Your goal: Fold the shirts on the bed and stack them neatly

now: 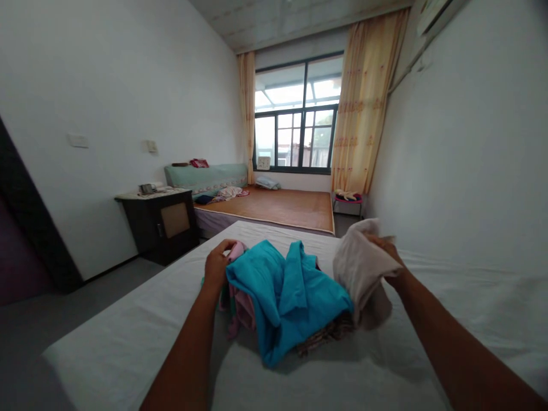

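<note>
1. The blue cloth (pixel 261 279) lies bunched up in the middle of a small pile, on a white sheet (pixel 128 348).
2. Pink cloth (pixel 236 251) pokes out at its 10 o'clock. The left hand (pixel 220 260) has its fingers curled around that bit.
3. At 3 o'clock is a beige cloth (pixel 359 268). The right hand (pixel 387 248) grips its top, and the rest hangs down beside the blue one.
4. A brown patterned cloth (pixel 327 337) peeks out underneath, at 5 o'clock.
5. The step looks like handling the clothes with both hands at once. A next move with the beige cloth calls for a snug grip and a gentle pull, so the blue one doesn't get dragged along.
6. Farther off, a bed (pixel 286 205) is at 12 o'clock and a dark cabinet (pixel 141 228) at 10 o'clock.
</note>
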### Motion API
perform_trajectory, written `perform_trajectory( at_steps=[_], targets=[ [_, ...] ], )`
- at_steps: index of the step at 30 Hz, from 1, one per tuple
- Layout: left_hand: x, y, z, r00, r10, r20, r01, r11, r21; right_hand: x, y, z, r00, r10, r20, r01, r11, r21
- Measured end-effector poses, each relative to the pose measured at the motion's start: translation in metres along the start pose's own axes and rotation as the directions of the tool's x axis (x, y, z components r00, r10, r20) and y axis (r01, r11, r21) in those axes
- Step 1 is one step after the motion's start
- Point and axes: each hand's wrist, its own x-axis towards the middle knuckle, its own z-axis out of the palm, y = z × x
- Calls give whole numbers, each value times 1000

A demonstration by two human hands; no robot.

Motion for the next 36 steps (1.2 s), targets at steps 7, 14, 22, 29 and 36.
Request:
perform_trajectory(
  at_steps=[7,14,22,29,36],
  targets=[
    [-1,29,-12,997,73,-26,-60,942,330,0,7,-10,991,-66,119,108,913,-394],
    [0,30,-17,998,-59,4,54,942,331,-28,-33,44,876,-290,386,483,555,-677],
    [-2,23,-17,996,-83,41,60,917,394,-73,-50,101,562,41,826,745,409,-527],
    [-10,22,-12,984,-85,157,-21,817,576,-54,-67,104,618,74,782,746,258,-614],
    [-14,24,-6,992,-20,124,-63,780,623,36,-134,112,862,-468,196,498,704,-506]
  ],
)
